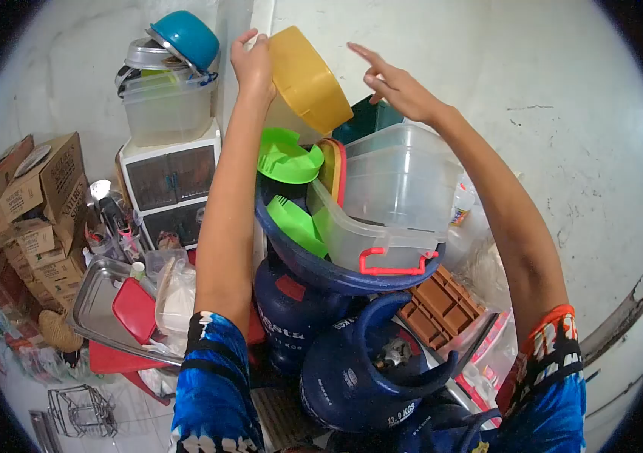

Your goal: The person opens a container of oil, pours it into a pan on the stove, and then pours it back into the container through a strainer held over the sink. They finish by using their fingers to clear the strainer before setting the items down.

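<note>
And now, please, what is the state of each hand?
Left hand: holding the yellow plastic tub at its edge.
Right hand: open, holding nothing, apart from the tub.

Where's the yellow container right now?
Head view, upper middle, just left of centre: the yellow container is tilted in the left hand, left of the open right hand and, in the picture, above the bright green plastic piece.

Loud short sleeves (212,400) over there, vivid blue with black bands (217,342) and white splashes, right hem (554,320) orange-red, forearms (227,226) bare
</note>
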Demonstrator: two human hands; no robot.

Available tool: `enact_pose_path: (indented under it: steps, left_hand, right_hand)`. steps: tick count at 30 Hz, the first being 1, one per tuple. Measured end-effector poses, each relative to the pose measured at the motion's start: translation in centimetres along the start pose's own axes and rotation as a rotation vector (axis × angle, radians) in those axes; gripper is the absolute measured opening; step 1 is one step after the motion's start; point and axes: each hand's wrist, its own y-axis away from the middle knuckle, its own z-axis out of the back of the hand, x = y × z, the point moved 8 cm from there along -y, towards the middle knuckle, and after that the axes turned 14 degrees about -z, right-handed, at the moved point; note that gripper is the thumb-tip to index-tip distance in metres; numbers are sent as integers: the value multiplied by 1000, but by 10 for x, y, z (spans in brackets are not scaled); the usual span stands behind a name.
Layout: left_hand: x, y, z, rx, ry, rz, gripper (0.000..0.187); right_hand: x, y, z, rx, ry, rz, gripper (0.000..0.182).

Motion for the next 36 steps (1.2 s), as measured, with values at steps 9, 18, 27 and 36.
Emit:
enact_pose_path:
  steps: [9, 18, 27, 36]
  left_hand:
    - [-123, 41, 66, -36, -25, -606, 27]
    - [-265, 147, 52, 498, -420, -860, 26]
    - [-326, 399, 89, 1683, -1110, -856, 29]
    - [-418, 532, 94, 1902, -1187, -923, 33]
  right_hand:
    - [56, 16, 29, -138, -432, 48, 46]
    - [165, 142, -8, 9, -990, -171, 47]
    - [204, 323, -88, 465, -1299, -768, 85]
    - [256, 440, -156, 807, -1383, -1060, 108]
